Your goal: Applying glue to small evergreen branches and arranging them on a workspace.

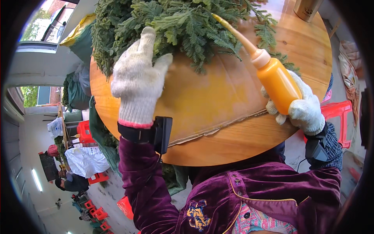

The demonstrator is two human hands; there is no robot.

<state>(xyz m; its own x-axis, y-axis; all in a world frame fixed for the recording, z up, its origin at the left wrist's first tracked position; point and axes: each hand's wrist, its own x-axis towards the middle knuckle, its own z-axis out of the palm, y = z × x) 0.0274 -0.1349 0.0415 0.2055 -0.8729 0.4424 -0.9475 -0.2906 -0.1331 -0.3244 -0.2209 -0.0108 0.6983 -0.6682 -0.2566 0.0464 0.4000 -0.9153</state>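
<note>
A white knit glove covers my left hand (138, 80). Its index finger points up and its thumb stands apart, at the near edge of a heap of green fir branches (171, 25); I see nothing held in it, though its other fingers are partly hidden. In my right hand (307, 107), also gloved, is a squeeze bottle (278, 84) of orange-yellow liquid. Its long tapered nozzle tilts up and left, the yellow-smeared tip over the fir sprigs. Beneath both hands lies a flat sheet of cardboard (202, 101) with yellow stains and a torn near edge.
The round wooden table (233, 144) carries the cardboard and branches. A metallic cup (307, 8) stands at its far right edge. Beside the table are a red plastic stool (338, 113) and, to the left, green sacks (78, 91). Another person (72, 182) is farther off at left.
</note>
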